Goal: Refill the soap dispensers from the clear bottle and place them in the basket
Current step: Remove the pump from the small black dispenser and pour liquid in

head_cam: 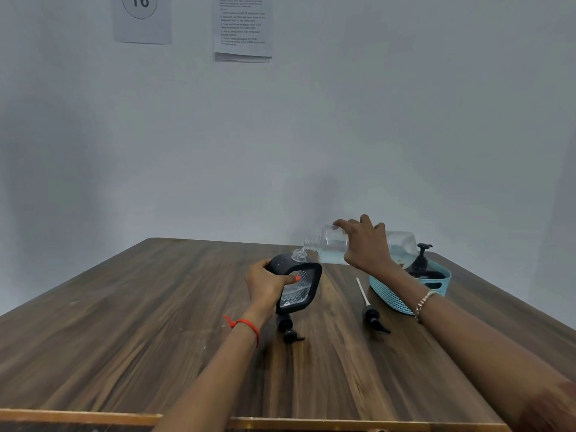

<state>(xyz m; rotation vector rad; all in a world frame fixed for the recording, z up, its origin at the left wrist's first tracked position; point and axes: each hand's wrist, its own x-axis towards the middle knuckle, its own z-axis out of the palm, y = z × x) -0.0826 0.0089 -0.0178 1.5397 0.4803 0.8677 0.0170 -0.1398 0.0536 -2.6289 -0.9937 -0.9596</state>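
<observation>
Soft, even light; wide-angle warping; slight blur.

Dispenser point(296, 283) tilted above table point(156, 322), centre, in left hand point(265, 285). Bottle point(336, 247) just behind-right, tipped onto its neck, in right hand point(366, 244). Basket point(402, 294) right, second dispenser point(424, 266) inside. Two pumps point(288, 330) point(371, 313) lie in front.

Soap dispensers: two. One black dispenser with a clear faceted window point(296, 285), and one black pump-topped dispenser point(424, 268) in the basket.
Clear plastic bottles: one point(335, 244).
Light-blue woven plastic baskets: one point(386, 293).
Loose black pump heads on the brown wood-grain worktop point(156, 322): two, point(288, 330) and point(372, 313).
Hands: two, left point(265, 283) and right point(364, 244).
Paper sheets on the wall: two, point(141, 18) and point(243, 26).
</observation>
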